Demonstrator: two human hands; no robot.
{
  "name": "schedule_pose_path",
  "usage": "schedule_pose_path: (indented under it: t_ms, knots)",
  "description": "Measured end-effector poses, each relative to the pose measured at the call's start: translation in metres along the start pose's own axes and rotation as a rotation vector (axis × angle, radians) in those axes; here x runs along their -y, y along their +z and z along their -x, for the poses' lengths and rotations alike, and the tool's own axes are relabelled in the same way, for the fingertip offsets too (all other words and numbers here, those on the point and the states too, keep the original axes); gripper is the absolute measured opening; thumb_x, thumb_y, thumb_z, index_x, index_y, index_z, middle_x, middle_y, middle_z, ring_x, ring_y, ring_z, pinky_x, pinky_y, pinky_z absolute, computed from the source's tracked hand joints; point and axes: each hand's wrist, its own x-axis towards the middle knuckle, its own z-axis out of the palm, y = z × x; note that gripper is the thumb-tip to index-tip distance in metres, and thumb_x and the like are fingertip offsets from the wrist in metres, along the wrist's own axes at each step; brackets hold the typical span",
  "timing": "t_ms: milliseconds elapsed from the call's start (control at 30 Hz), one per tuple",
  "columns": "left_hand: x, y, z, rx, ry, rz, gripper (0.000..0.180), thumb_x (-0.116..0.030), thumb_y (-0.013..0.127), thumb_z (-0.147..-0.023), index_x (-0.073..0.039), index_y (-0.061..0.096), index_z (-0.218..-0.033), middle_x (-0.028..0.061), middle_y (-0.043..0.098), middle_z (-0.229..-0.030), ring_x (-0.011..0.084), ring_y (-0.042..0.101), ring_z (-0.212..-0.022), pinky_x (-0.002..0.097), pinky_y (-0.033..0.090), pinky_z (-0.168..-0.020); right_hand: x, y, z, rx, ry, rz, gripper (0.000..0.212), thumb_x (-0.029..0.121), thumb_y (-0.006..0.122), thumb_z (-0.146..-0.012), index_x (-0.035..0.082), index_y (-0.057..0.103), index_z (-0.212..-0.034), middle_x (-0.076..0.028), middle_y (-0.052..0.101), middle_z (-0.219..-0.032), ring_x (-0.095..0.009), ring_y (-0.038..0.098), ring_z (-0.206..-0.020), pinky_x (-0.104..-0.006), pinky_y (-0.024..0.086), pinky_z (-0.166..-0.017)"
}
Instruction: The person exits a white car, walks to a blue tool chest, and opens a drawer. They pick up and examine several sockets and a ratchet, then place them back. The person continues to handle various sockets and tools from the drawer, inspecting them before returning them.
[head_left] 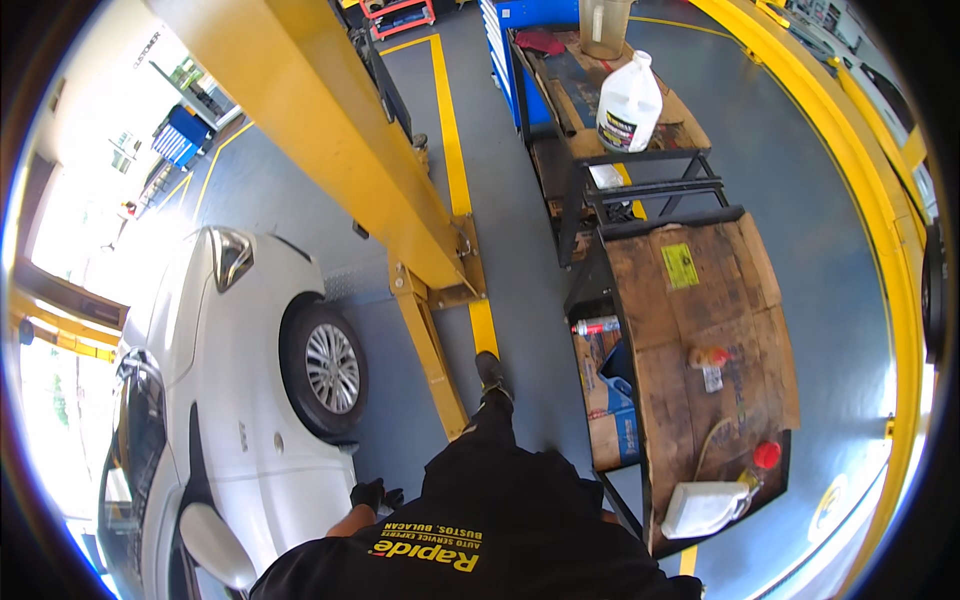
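My left hand (372, 493), in a black glove, hangs at my side beside the white car (215, 400), close to its front wheel (325, 368). Its fingers look loosely spread and I see nothing in it. My right hand is hidden behind my dark shirt and trousers. One black shoe (490, 372) is stepped forward on the grey floor, next to the yellow lift post base (430, 345).
To my right stands a black cart topped with cardboard (700, 330), carrying a white jug (703, 508), a red-capped bottle (765, 456) and a spray can (598, 326). Farther ahead, a second cart (640, 150) holds a large white jug (628, 104). A yellow floor line (455, 160) runs ahead.
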Motion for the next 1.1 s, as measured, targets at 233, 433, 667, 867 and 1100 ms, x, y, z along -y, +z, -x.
schedule_pose_path:
  t_ms: [233,433,667,867,1100]
  knots:
    - [-0.29,-0.165,-0.2,-0.383,0.805,-0.361,0.047,-0.061,0.056,-0.099,-0.019,0.076,-0.109,0.0181,0.074,-0.081,0.0435,0.075,-0.088,0.0567,0.058,-0.076,0.262,-0.087,-0.06,-0.659,-0.25,0.242,0.043,0.034,0.074,-0.096,-0.002,0.072,-0.12,-0.023,0.078,-0.1,-0.031,0.079,-0.089,-0.0432,0.061,-0.078]
    - [-0.638,-0.369,-0.157,-0.159,1.076,-0.194,0.031,-0.038,0.059,-0.097,-0.013,0.075,-0.102,0.016,0.079,-0.096,0.0374,0.076,-0.099,0.0513,0.059,-0.087,0.524,-0.201,-0.054,-0.5,-0.371,-0.273,0.043,0.018,0.085,-0.086,0.0,0.07,-0.122,-0.015,0.074,-0.103,-0.027,0.076,-0.094,-0.0384,0.061,-0.082]
    - [-0.893,-0.446,-0.259,-0.039,1.163,-0.219,0.029,-0.035,0.064,-0.094,-0.011,0.077,-0.102,0.0158,0.08,-0.098,0.0345,0.077,-0.097,0.0477,0.058,-0.091,0.716,-0.28,-0.099,-0.083,-0.539,-0.78,0.05,-0.003,0.079,-0.087,0.001,0.059,-0.132,-0.012,0.062,-0.121,-0.022,0.072,-0.09,-0.0395,0.067,-0.077]
    - [-0.973,-0.472,-0.391,-0.22,1.336,-0.769,0.038,-0.043,0.08,-0.085,-0.012,0.08,-0.107,0.0123,0.078,-0.102,0.035,0.076,-0.098,0.0461,0.06,-0.09,0.875,-0.36,-0.186,-0.38,-0.697,-0.384,0.039,0.016,0.086,-0.09,0.001,0.068,-0.12,-0.012,0.073,-0.11,-0.02,0.071,-0.102,-0.0361,0.059,-0.09]
    - [-1.068,-0.587,-0.492,-0.449,1.005,-0.292,0.052,-0.043,0.091,-0.078,-0.01,0.077,-0.116,0.015,0.077,-0.097,0.0352,0.076,-0.092,0.0452,0.062,-0.085,1.032,-0.454,-0.245,-0.269,-0.64,-0.712,0.03,0.008,0.076,-0.092,0.003,0.068,-0.12,-0.007,0.069,-0.11,-0.017,0.067,-0.101,-0.0332,0.053,-0.092]
